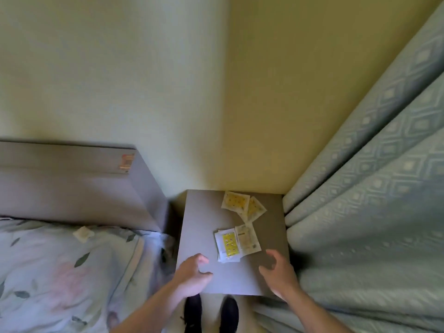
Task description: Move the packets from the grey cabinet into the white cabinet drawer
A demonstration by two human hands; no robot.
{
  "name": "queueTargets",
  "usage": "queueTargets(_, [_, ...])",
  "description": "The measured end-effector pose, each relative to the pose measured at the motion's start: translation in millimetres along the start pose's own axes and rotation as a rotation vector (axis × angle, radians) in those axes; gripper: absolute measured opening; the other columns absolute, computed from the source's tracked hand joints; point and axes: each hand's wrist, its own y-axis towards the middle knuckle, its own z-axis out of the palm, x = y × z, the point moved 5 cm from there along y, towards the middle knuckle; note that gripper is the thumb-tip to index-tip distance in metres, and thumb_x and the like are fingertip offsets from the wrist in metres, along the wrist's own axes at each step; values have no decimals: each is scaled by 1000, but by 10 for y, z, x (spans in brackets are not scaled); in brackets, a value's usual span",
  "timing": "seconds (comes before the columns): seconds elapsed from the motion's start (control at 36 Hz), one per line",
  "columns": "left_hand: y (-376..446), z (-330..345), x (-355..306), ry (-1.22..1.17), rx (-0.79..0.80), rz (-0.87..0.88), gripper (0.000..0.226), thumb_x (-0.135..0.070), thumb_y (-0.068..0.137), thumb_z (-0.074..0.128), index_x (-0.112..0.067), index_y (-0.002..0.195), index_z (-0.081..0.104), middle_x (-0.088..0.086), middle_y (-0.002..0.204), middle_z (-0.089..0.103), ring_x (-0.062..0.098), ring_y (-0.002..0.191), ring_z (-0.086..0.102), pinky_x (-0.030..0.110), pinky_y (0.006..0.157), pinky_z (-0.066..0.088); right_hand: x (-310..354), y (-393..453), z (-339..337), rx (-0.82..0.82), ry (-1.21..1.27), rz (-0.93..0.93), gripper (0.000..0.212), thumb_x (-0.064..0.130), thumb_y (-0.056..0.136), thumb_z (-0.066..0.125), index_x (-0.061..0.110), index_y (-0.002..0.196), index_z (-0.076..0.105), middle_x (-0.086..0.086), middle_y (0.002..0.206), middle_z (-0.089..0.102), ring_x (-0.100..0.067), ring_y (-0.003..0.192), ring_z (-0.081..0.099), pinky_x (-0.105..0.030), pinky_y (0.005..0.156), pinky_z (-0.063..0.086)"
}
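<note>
Packets (236,233) lie scattered on the grey cabinet (201,227) in the corner between bed (60,272) and curtain (372,188), both hands poised above its near edge.

I see two packets overlapping at the back of the top and a loose pile nearer me; my left hand (193,276) and right hand (276,269) hover with fingers loosely curled, holding nothing, just short of the near pile. No white cabinet or drawer is in view. As I judge it, the pile is the risk: thin, slick sachets stacked unevenly could fan out or slip off the edge if I grab only the top ones, and a packet dropped beside the curtain folds would be hard to find.
</note>
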Motion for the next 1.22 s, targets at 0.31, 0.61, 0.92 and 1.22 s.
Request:
queueTargets(0.31, [1601, 700, 90, -81, -54, -141, 46, -58, 64, 70, -33, 100, 59, -14, 98, 65, 10, 90, 65, 30, 76, 57, -325, 947, 134, -66, -38, 47, 58, 18, 89, 69, 21, 143, 48, 0, 138, 56, -18, 122, 56, -25, 96, 44])
queueTargets(0.61, [2088, 1154, 361, -122, -156, -159, 29, -51, 90, 62, -22, 93, 60, -4, 99, 69, 20, 100, 65, 29, 78, 51, -551, 1648, 488, -84, -63, 70, 63, 34, 91, 70, 20, 146, 44, -1, 143, 53, -21, 126, 55, -39, 104, 47])
queueTargets(0.92, [1951, 1054, 792, -420, -385, -33, 10, -22, 99, 58, -23, 89, 57, 0, 86, 66, 12, 78, 65, 25, 61, 41, -631, 1983, 698, -164, 45, 197, 68, 28, 87, 77, 9, 143, 45, -7, 128, 64, -26, 112, 63, -29, 81, 46])
queueTargets(1.22, [2077, 929, 521, -125, -394, 118, 3, -17, 99, 55, -17, 98, 52, -7, 116, 44, 14, 103, 45, 23, 79, 37, -620, 1980, 562, -285, 13, 0, 11, 18, 99, 58, 12, 89, 59, 0, 82, 63, -19, 76, 62, -25, 55, 42])
